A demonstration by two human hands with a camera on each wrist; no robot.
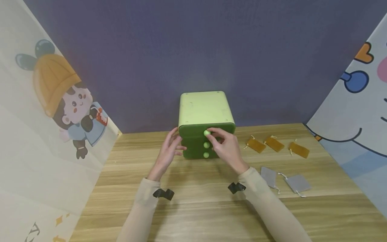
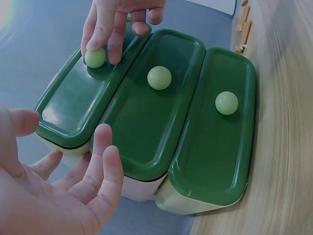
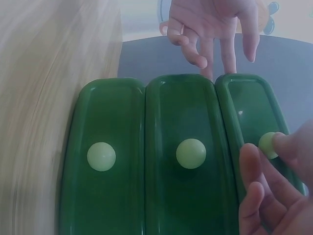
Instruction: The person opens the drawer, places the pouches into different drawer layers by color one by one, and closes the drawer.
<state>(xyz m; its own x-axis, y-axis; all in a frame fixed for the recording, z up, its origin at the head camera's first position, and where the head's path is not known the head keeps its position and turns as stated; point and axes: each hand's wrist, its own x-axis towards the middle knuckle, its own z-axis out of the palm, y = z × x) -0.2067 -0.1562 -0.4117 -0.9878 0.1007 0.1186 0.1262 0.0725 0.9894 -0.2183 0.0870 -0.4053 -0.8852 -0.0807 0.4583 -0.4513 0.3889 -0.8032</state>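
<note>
The fingers of the right hand [image 1: 228, 148] pinch the top knob [image 1: 207, 132], but those of the left hand [image 1: 165, 154] are spread apart, so a strong pull could slide the cabinet [image 1: 205, 107].

Three green drawer fronts [image 2: 161, 117] side by side, leftmost pale knob [image 2: 95, 58] pinched by right hand [image 2: 111, 17], spread-fingered left hand [image 2: 56, 193] near their lower ends
</note>
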